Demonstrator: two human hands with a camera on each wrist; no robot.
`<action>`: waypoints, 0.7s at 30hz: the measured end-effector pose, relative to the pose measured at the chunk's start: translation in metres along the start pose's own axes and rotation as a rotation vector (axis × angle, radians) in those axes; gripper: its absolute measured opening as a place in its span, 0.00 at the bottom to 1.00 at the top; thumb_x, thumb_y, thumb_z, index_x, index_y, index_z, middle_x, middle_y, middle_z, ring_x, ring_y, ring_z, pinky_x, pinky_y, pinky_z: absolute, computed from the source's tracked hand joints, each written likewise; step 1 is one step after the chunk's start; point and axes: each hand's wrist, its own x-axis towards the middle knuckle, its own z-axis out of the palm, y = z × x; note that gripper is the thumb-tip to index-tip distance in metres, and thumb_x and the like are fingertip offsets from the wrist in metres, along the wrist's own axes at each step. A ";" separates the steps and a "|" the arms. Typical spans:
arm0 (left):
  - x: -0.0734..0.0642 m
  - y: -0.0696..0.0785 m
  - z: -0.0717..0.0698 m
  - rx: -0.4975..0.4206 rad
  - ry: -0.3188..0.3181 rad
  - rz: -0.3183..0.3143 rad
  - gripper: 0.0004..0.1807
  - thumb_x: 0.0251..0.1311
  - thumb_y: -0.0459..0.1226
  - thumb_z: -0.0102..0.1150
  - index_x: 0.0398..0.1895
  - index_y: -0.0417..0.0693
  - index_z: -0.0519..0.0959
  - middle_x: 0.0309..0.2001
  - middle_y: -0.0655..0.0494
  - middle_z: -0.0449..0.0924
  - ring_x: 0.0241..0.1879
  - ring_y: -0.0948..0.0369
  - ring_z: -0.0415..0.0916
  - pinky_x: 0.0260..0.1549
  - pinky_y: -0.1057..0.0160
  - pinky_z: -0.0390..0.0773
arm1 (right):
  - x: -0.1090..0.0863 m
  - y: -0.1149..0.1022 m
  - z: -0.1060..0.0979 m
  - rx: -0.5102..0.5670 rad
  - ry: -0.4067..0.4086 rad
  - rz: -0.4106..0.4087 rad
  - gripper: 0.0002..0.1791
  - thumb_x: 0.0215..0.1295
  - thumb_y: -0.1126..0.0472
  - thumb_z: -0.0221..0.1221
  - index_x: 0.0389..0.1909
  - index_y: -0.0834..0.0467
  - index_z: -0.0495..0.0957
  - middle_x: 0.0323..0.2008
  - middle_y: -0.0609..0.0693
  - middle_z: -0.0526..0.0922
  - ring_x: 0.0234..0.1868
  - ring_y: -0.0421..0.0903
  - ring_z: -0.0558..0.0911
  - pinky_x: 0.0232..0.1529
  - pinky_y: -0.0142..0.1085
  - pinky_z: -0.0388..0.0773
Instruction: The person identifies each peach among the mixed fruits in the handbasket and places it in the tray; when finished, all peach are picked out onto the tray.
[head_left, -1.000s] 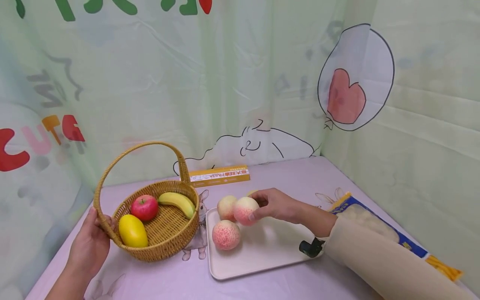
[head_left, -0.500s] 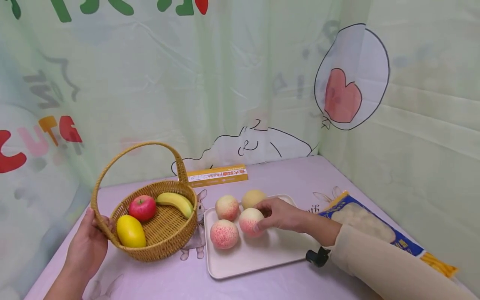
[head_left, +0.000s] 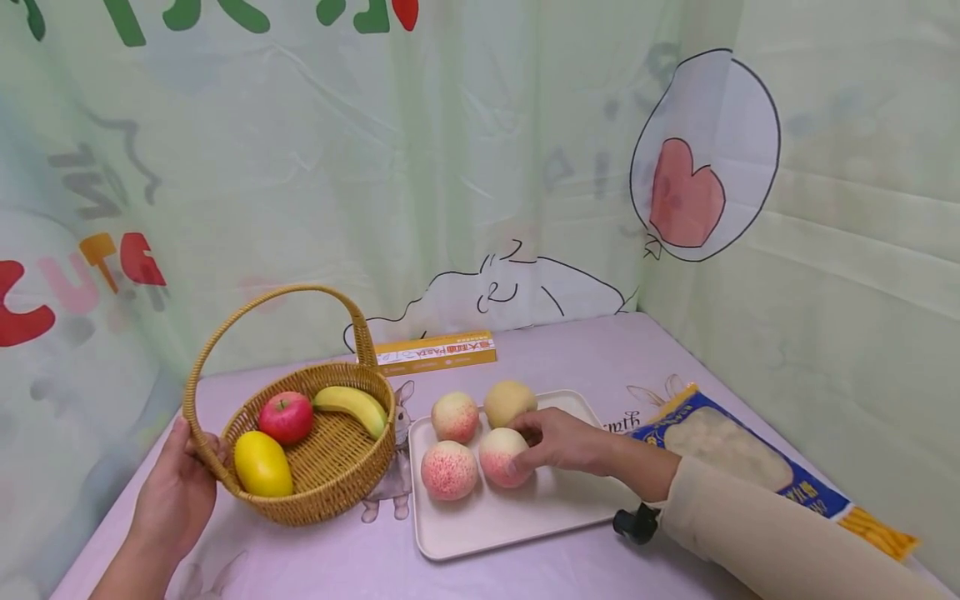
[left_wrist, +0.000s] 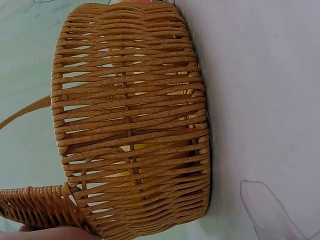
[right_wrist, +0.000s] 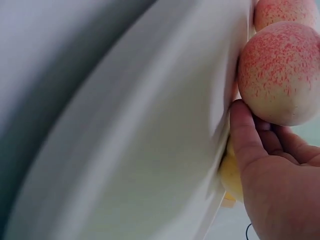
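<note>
My left hand [head_left: 174,493] grips the foot of the handle of a wicker basket [head_left: 339,490] at the left. Inside the basket lie a red apple [head_left: 286,417], a yellow mango-shaped fruit [head_left: 262,465] and a banana [head_left: 351,408]. In the left wrist view the woven basket wall [left_wrist: 130,115] fills the middle. On a white tray [head_left: 525,523], my right hand [head_left: 573,443] holds a pink-and-cream peach [head_left: 499,458] between thumb and fingers, low at the tray. Beside it sit two other peaches [head_left: 448,471] and a yellowish round fruit [head_left: 509,403], partly behind my fingers.
A yellow pasta box [head_left: 435,353] lies at the back of the table. To the right, a blue-and-yellow bag [head_left: 738,450] lies partly behind my right forearm. Printed curtains [head_left: 465,167] stand close behind the table and along its right side.
My right hand has brought the peach down and slightly right, away from the other peaches, revealing the yellowish fruit behind. My left hand stays on the basket handle.
</note>
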 end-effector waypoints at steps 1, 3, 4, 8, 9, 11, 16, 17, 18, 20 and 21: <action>0.000 0.000 0.000 -0.001 0.001 0.003 0.17 0.83 0.53 0.30 0.47 0.56 0.68 0.40 0.61 0.68 0.47 0.64 0.64 0.54 0.70 0.60 | 0.000 0.000 0.000 -0.005 0.000 -0.002 0.28 0.51 0.58 0.75 0.55 0.59 0.82 0.45 0.48 0.83 0.47 0.46 0.78 0.52 0.40 0.76; 0.000 0.001 0.001 0.002 0.002 0.006 0.15 0.83 0.52 0.30 0.49 0.57 0.65 0.40 0.61 0.68 0.46 0.64 0.64 0.54 0.70 0.60 | -0.001 0.000 -0.001 -0.008 -0.001 -0.003 0.28 0.52 0.58 0.74 0.56 0.59 0.82 0.47 0.49 0.84 0.49 0.46 0.79 0.55 0.42 0.77; 0.000 0.001 0.001 0.004 0.003 0.003 0.14 0.83 0.53 0.30 0.50 0.58 0.63 0.40 0.61 0.67 0.47 0.65 0.64 0.54 0.70 0.60 | -0.001 0.000 -0.001 -0.009 -0.001 -0.004 0.28 0.53 0.58 0.74 0.56 0.60 0.82 0.47 0.49 0.84 0.50 0.46 0.80 0.56 0.43 0.78; 0.000 0.001 0.002 0.023 0.012 -0.008 0.13 0.83 0.53 0.30 0.52 0.58 0.60 0.40 0.62 0.67 0.48 0.65 0.63 0.55 0.70 0.59 | -0.003 0.000 -0.006 0.006 0.005 -0.033 0.28 0.55 0.59 0.74 0.57 0.62 0.81 0.49 0.52 0.86 0.52 0.47 0.83 0.58 0.43 0.80; 0.000 0.001 0.002 0.026 0.013 -0.011 0.13 0.83 0.53 0.30 0.53 0.58 0.60 0.40 0.62 0.67 0.48 0.65 0.63 0.55 0.71 0.59 | -0.004 -0.001 -0.008 0.007 0.008 -0.044 0.28 0.56 0.60 0.74 0.57 0.63 0.81 0.49 0.52 0.86 0.52 0.47 0.83 0.57 0.42 0.80; 0.000 0.001 0.003 0.025 0.013 -0.008 0.13 0.83 0.53 0.30 0.53 0.58 0.59 0.40 0.62 0.67 0.48 0.65 0.63 0.55 0.71 0.59 | -0.006 -0.002 -0.014 0.007 0.020 -0.048 0.28 0.57 0.59 0.74 0.57 0.64 0.80 0.49 0.54 0.85 0.52 0.47 0.83 0.56 0.39 0.80; -0.001 0.001 0.002 0.012 0.002 0.004 0.15 0.83 0.53 0.30 0.51 0.56 0.64 0.39 0.62 0.68 0.46 0.65 0.65 0.54 0.71 0.60 | -0.008 -0.010 -0.031 0.005 0.066 0.008 0.34 0.58 0.54 0.75 0.61 0.66 0.77 0.52 0.57 0.83 0.53 0.48 0.80 0.57 0.41 0.80; -0.001 0.001 0.001 0.009 0.002 0.005 0.16 0.83 0.53 0.30 0.50 0.56 0.65 0.39 0.62 0.69 0.46 0.65 0.65 0.54 0.71 0.61 | -0.009 -0.012 -0.033 0.005 0.074 0.013 0.35 0.59 0.53 0.75 0.62 0.66 0.76 0.53 0.57 0.83 0.53 0.48 0.80 0.57 0.42 0.80; -0.001 0.001 0.001 0.004 0.001 0.006 0.16 0.84 0.52 0.30 0.49 0.55 0.67 0.39 0.61 0.69 0.46 0.64 0.66 0.54 0.70 0.61 | -0.009 -0.013 -0.035 0.005 0.080 0.015 0.35 0.60 0.53 0.74 0.63 0.66 0.75 0.54 0.57 0.83 0.54 0.49 0.80 0.57 0.43 0.80; 0.000 0.001 0.000 0.005 0.002 0.004 0.17 0.84 0.52 0.31 0.48 0.55 0.68 0.40 0.61 0.69 0.46 0.64 0.66 0.54 0.71 0.61 | -0.009 -0.015 -0.038 0.003 0.089 0.002 0.35 0.62 0.53 0.73 0.64 0.67 0.74 0.55 0.58 0.83 0.55 0.49 0.80 0.58 0.43 0.80; 0.000 0.001 0.000 0.006 0.002 0.004 0.17 0.84 0.52 0.30 0.48 0.55 0.68 0.40 0.61 0.69 0.46 0.64 0.66 0.54 0.70 0.61 | -0.009 -0.016 -0.039 0.009 0.094 -0.005 0.34 0.63 0.54 0.72 0.64 0.67 0.74 0.55 0.58 0.83 0.55 0.50 0.80 0.58 0.43 0.80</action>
